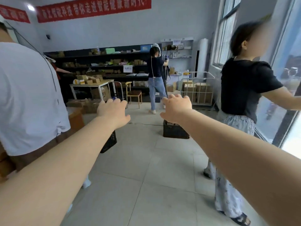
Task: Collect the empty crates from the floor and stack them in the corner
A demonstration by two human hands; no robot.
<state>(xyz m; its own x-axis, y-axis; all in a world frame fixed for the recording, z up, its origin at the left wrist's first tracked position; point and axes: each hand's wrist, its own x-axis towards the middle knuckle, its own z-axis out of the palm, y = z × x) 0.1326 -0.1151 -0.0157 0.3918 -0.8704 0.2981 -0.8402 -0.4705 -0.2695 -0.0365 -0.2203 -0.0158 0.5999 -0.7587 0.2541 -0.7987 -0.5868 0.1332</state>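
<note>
Head view is showing two black crates sitting on the floor [143,168]: one crate [175,130] under the right arm, another crate [110,141] under the left. They are probably light, stiff plastic; rims look best for holding. Both arms are reaching forward, left hand [114,112] and right hand [176,107] spreading fingers, holding nothing.

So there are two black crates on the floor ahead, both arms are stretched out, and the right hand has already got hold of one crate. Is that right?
Not quite. The head view shows the right hand holding nothing: its fingers are spread in the air, as are those of the left hand. The rest stands: two black crates sit on the floor, one below the right hand and one partly hidden by the left forearm.
</note>
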